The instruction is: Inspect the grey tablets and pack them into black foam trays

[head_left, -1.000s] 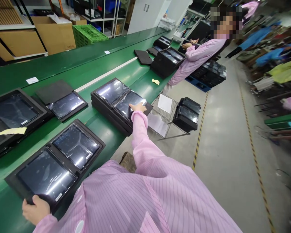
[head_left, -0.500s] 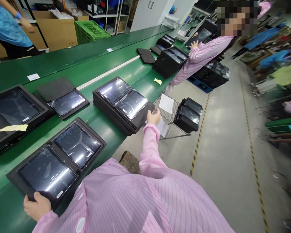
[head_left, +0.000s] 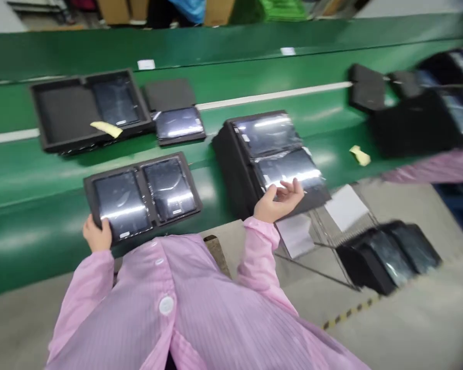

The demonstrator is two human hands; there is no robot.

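Observation:
My left hand (head_left: 98, 234) grips the near left corner of a black foam tray (head_left: 141, 177), which holds two dark glossy screen panels side by side. To the right, a stack of black foam trays (head_left: 235, 164) bears two film-covered panels on top. My right hand (head_left: 280, 200) is over the near one of these, a shiny screen panel (head_left: 289, 165), palm turned up and fingers apart, holding nothing. Whether it touches the panel I cannot tell. Behind my left hand's tray lie a larger foam tray (head_left: 67, 113) with one panel and a smaller single panel (head_left: 179, 123).
The green bench (head_left: 170, 51) runs across the view. A yellow paper scrap (head_left: 359, 155) lies right of the stack. Below the bench edge, a wire rack holds white sheets (head_left: 346, 208) and black-backed panels (head_left: 388, 257). A co-worker's pink sleeve (head_left: 428, 167) shows at right.
The view has swung left. My right hand has moved from the stack's right edge to above its near panel, palm turning up. My left hand stays on the tray's corner.

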